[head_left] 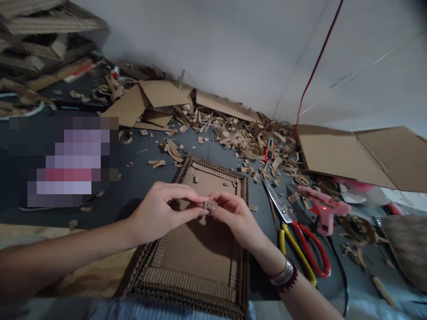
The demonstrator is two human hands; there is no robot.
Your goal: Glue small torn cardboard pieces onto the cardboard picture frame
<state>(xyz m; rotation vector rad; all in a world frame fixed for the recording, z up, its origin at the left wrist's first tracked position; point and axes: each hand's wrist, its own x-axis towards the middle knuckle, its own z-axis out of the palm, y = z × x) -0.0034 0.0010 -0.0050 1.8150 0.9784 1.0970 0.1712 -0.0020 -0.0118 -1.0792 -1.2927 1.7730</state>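
1. Small cardboard piece (210,205): one, at the clock's centre in my head view, held just above the frame; its exact shape is mostly hidden by fingers.
2. Left hand (163,210): at 9 o'clock, pinching the piece between thumb and fingers, I judge to steady something so slight.
3. Right hand (237,218): between 3 and 4 o'clock, fingertips closed on the piece's other side, probably for fine control from both ends.
4. Cardboard frame (190,281): flat beneath both hands, running from 12 to 6 o'clock, apparently keeping the work close to the body.
5. Scissors (286,217): just past 3 o'clock, handles towards 4, which would suit the right hand's reach.
6. Glue gun (327,209): 3 o'clock, beyond the scissors, red light lit, grip facing me, likely for easy pickup.
7. Cardboard scraps (247,133): heaped around 1 o'clock, against the wall, leaving the frame accessible.
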